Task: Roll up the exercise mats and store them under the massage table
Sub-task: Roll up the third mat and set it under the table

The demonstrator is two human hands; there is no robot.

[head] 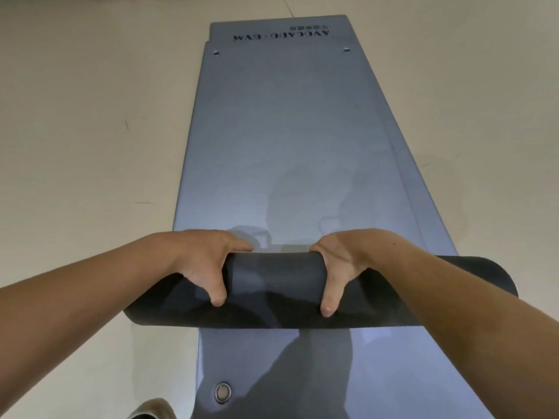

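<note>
Gripping dark roll [272, 285] — blue-grey mat [284, 140] flat.

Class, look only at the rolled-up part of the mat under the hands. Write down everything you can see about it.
The roll is a thick, dark grey tube with a matt, foam-like surface, lying crosswise on a flat blue-grey mat on a pale floor. Both ends stick out past the flat mat's edges; the right end looks rounded. The left hand and right hand grip it from above, thumbs toward the camera, fingers over the far side. More flat mat, with a metal eyelet, shows on its near side.
</note>
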